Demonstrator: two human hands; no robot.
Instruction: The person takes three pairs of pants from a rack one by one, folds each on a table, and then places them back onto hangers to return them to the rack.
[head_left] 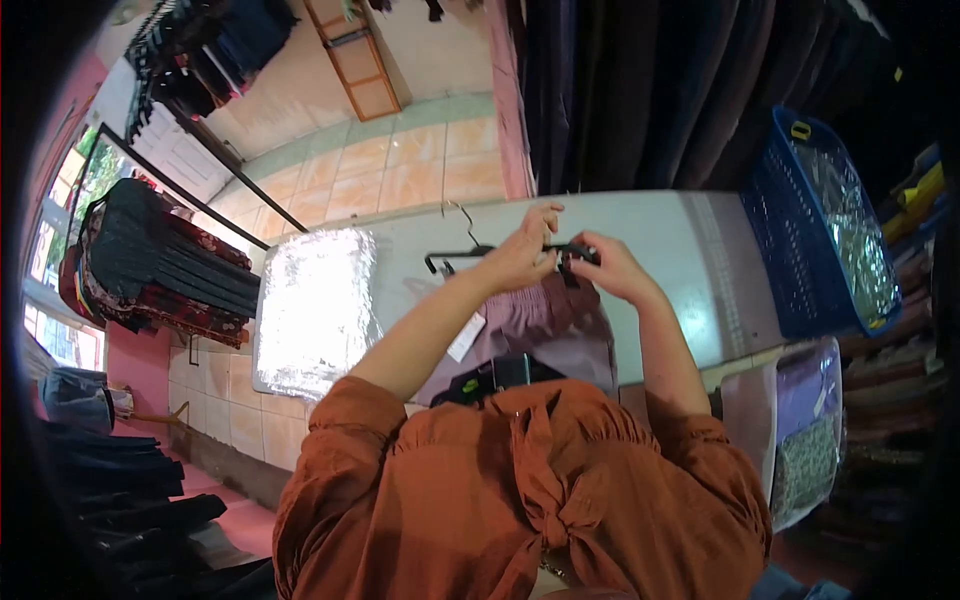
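A black clip hanger with a metal hook lies on the light table in front of me. Beneath it is a mauve garment with a gathered waistband, and a white paper tag hangs at its left side. My left hand is closed over the middle of the hanger bar, its fingers bent and partly hiding the bar. At the bar's right end, my right hand pinches the hanger's black clip beside the waistband. Whether the clip has hold of the fabric is hidden by the fingers.
A shiny plastic-wrapped stack lies on the table at left. A blue basket with plastic-packed items stands at right, near a clear-fronted package. Dark garments hang beyond the table; a clothes rack stands left.
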